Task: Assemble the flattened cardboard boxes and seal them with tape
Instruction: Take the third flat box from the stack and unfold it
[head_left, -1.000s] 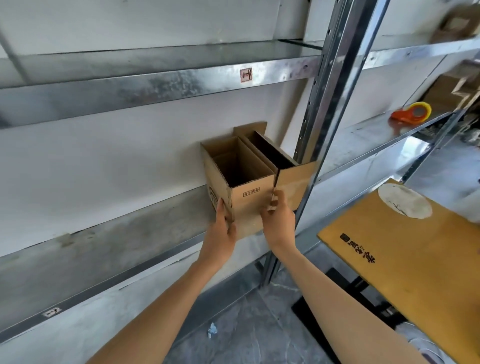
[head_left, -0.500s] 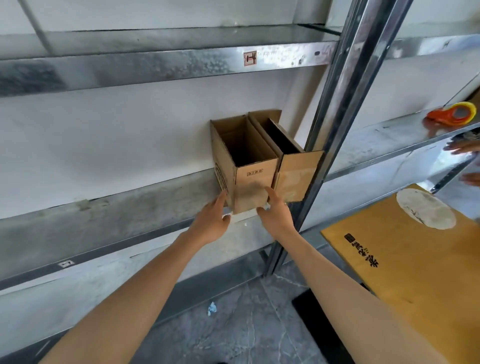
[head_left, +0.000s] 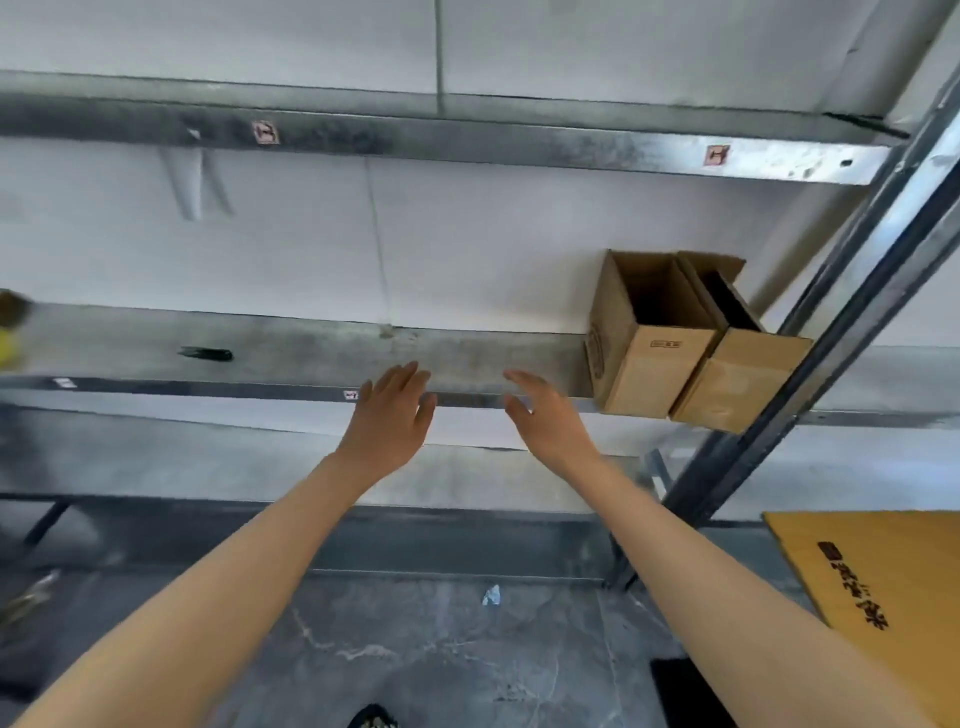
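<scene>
I judge two cardboard boxes (head_left: 654, 364) erected, tops unclosed; whether the bottoms are taped is hidden. Plain matte brown card, square-edged, they touch side by side on the dull galvanised shelf (head_left: 311, 343), just beside the steel upright (head_left: 857, 291). Farther from the upright, my left hand (head_left: 387, 421) and right hand (head_left: 545, 421) hover empty, fingers loosely spread. No flat stock or tape in view

boxes: two brown cardboard boxes (head_left: 691, 338) | upright, tops open | touching side by side on shelf (head_left: 311, 343)
</scene>
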